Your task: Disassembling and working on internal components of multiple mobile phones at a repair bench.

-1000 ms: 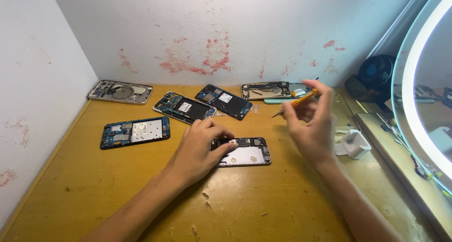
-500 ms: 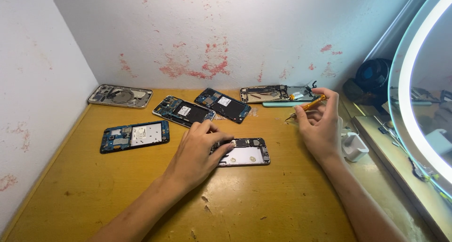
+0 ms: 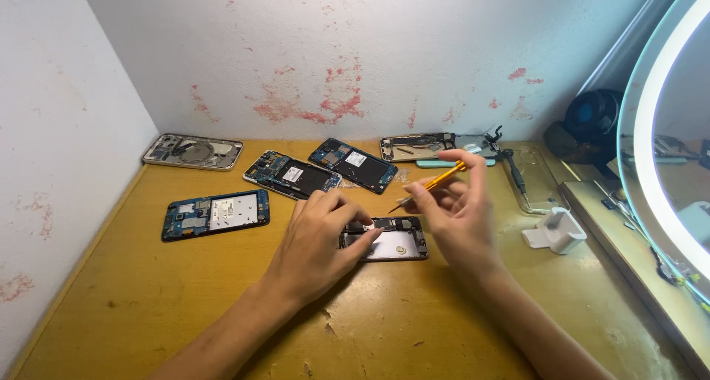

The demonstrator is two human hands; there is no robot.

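While pinching screwdriver point(image 3: 436, 180), right hand point(image 3: 458, 217).

Six opened phones lie on the wooden table point(image 3: 148, 306): one point(image 3: 392, 241) at the centre under the hands, one point(image 3: 215, 214) at nine o'clock, three at eleven to twelve o'clock point(image 3: 193, 151) point(image 3: 292, 175) point(image 3: 353, 164), and one point(image 3: 418, 147) at one o'clock. There is one orange screwdriver point(image 3: 438, 180), one black screwdriver point(image 3: 513, 170), one clear phone case point(image 3: 534, 180), one white stand point(image 3: 555, 231), and one ring light point(image 3: 651, 151) at three o'clock.
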